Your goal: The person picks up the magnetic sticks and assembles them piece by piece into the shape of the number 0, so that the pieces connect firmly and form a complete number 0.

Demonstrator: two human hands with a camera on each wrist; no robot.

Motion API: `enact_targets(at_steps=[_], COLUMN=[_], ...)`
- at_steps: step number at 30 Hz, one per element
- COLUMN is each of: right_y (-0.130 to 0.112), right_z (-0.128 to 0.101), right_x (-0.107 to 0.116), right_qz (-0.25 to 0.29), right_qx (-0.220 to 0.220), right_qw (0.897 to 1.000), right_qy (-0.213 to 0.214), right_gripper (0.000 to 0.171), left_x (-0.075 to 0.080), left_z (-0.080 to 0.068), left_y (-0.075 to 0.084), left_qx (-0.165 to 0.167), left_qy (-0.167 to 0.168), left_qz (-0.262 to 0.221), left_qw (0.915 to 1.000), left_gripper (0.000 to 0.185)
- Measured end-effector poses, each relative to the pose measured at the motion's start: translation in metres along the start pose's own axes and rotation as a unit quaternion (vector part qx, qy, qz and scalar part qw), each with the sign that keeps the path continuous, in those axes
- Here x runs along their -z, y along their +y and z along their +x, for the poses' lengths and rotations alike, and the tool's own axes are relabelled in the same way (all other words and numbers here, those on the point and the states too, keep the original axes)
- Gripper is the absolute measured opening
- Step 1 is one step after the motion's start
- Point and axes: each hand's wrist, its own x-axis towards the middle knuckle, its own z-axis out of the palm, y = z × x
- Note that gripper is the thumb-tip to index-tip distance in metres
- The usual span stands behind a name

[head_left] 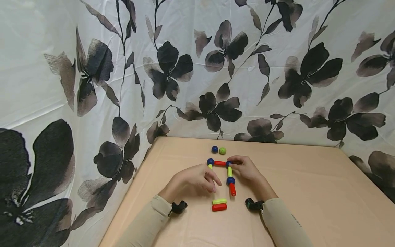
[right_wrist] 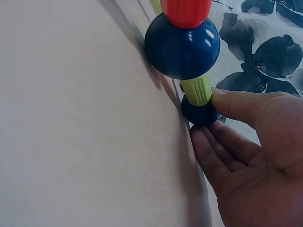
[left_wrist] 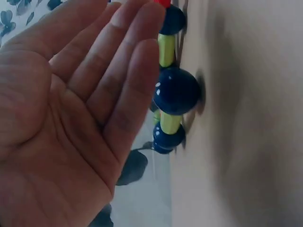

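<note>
Head view shows the rod-and-ball frame [head_left: 229, 171] lying on the counter [head_left: 308, 192]; right hand [head_left: 245, 168] fingers pinch its blue corner ball [right_wrist: 200, 113], left hand [head_left: 197, 180] fingers relaxed, slightly apart beside it.

Soft even indoor light, faint shadows, head view bowed at the edges, wrist views dimmer, close-up blurred.
</note>
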Motion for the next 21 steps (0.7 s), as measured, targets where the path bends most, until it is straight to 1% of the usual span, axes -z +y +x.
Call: enact_targets(at_steps=[5, 8, 10, 13, 16, 18, 21], right_y=[-0.001, -0.001, -0.002, -0.002, -0.003, -0.003, -0.002], right_z=[0.001, 0.000, 0.000, -0.001, -0.001, -0.002, -0.002], right_x=[0.001, 0.001, 0.001, 0.001, 0.000, 0.000, -0.001], right_qz=[-0.004, -0.003, -0.002, -0.001, 0.002, 0.003, 0.003], right_qx=[0.000, -0.002, -0.001, 0.003, 0.005, 0.005, 0.004], right_qw=[1.000, 1.000, 1.000, 1.000, 1.000, 1.000, 1.000], right_qy=[-0.001, -0.001, 0.000, 0.000, -0.001, -0.001, -0.001], right_gripper=[0.028, 0.028, 0.027, 0.027, 0.028, 0.028, 0.028], left_x=[-0.011, -0.018, -0.022, -0.027, -0.032, -0.033, -0.035], left_z=[0.001, 0.002, 0.003, 0.006, 0.010, 0.011, 0.011], left_y=[0.005, 0.009, 0.011, 0.014, 0.014, 0.014, 0.014], left_qx=[0.027, 0.036, 0.041, 0.031, 0.011, 0.000, -0.002], left_qy=[-0.025, -0.039, -0.042, -0.044, -0.048, -0.052, -0.055], left_qz=[0.035, 0.052, 0.064, 0.098, 0.138, 0.153, 0.159], left_qw=[0.9987, 0.9972, 0.9962, 0.9937, 0.9892, 0.9868, 0.9857], left_gripper=[0.025, 0.027, 0.028, 0.030, 0.031, 0.032, 0.033])
